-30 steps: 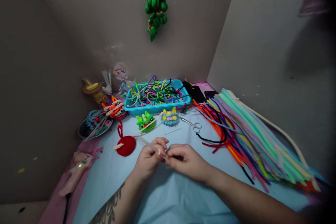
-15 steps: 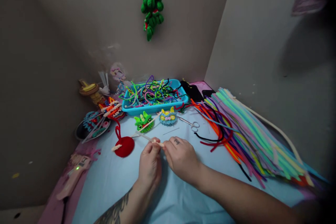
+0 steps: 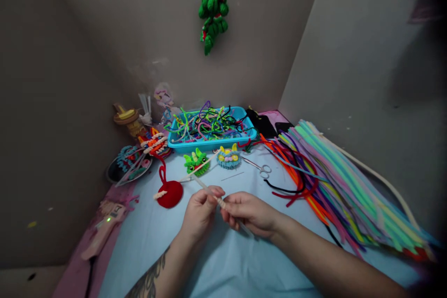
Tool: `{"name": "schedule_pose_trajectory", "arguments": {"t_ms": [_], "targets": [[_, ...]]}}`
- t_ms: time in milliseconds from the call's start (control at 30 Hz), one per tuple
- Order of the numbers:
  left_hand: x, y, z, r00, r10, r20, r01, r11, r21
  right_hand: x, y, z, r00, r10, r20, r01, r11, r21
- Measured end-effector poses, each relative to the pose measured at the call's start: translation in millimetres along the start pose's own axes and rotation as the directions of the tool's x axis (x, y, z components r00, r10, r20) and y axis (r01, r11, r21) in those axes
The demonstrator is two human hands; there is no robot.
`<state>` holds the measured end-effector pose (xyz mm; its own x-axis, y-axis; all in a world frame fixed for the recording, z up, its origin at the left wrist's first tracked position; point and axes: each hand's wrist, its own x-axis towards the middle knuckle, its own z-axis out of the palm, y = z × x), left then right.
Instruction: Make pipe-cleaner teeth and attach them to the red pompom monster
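Note:
My left hand (image 3: 200, 209) pinches a clear, straight stick (image 3: 203, 185) between thumb and fingers. A cream pipe cleaner (image 3: 221, 202) is coiled round the stick between my hands, and a loose cream length runs off to the upper left. My right hand (image 3: 249, 214) closes on the stick by the coil, and the stick's lower end sticks out under the fingers. Left of my hands lies a flat red disc (image 3: 170, 194) with a loop and a short cream twist. Behind them sit a green fuzzy animal head (image 3: 196, 163) and a blue one with yellow horns (image 3: 228, 158).
Scissors (image 3: 258, 166) and a thin needle-like rod (image 3: 232, 176) lie beyond my hands. A blue tray (image 3: 209, 143) holds pipe cleaner scraps. Bundled pipe cleaners (image 3: 342, 186) spread at right. At left are a bowl (image 3: 113, 176) and a pink tool with a green light (image 3: 106, 228).
My right hand has turned and opened its grip outward, so the stick's lower end now shows beneath it. The coil has come into clearer view. The whole view has shifted slightly.

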<state>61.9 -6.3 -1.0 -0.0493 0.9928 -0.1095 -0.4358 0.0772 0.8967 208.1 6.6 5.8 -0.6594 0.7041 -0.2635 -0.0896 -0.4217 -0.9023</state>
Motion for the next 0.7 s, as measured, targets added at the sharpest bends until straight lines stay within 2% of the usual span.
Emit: {"name": "schedule_pose_trajectory", "arguments": {"t_ms": [67,100,167,200,267,333,367,433,567,700], "targets": [[0.9,-1.0,1.0,1.000,0.000,-0.022,-0.001,0.999,-0.044,-1.3,-1.6,1.0,0.992,-0.113,-0.060,0.098,0.973,-0.210],[1.5,-2.3,1.5,0.999,-0.002,-0.040,0.000,0.998,-0.064,-2.0,-2.2,1.7,0.972,-0.216,-0.096,0.167,0.915,-0.368],[2.5,-5.7,2.8,0.996,0.001,-0.093,-0.009,0.996,-0.092,-2.9,-1.8,4.0,0.891,-0.438,-0.117,0.245,0.682,-0.689],[2.7,-7.5,3.8,0.993,0.001,-0.120,-0.014,0.995,-0.103,-3.1,-0.7,5.4,0.843,-0.528,-0.103,0.237,0.536,-0.810],[2.7,-10.4,6.4,0.986,-0.005,-0.164,-0.016,0.992,-0.124,-2.5,2.9,8.4,0.769,-0.636,-0.061,0.153,0.275,-0.949],[2.5,-11.5,8.9,0.983,-0.020,-0.184,-0.007,0.989,-0.147,-1.1,6.7,10.3,0.729,-0.683,-0.042,0.053,0.118,-0.992],[2.6,-11.2,9.7,0.981,-0.031,-0.191,-0.001,0.986,-0.166,-0.2,8.1,10.5,0.719,-0.693,-0.045,0.025,0.091,-0.996],[3.8,-8.8,9.3,0.977,-0.048,-0.209,0.003,0.978,-0.208,1.4,9.8,9.4,0.726,-0.686,-0.057,0.047,0.132,-0.990],[8.9,-0.8,2.3,0.964,-0.027,-0.263,-0.043,0.966,-0.254,2.5,11.1,5.3,0.760,-0.647,-0.065,0.222,0.352,-0.909],[11.1,2.7,-2.5,0.964,-0.032,-0.263,-0.039,0.965,-0.259,2.9,12.1,5.7,0.747,-0.651,-0.132,0.244,0.453,-0.858]]}}
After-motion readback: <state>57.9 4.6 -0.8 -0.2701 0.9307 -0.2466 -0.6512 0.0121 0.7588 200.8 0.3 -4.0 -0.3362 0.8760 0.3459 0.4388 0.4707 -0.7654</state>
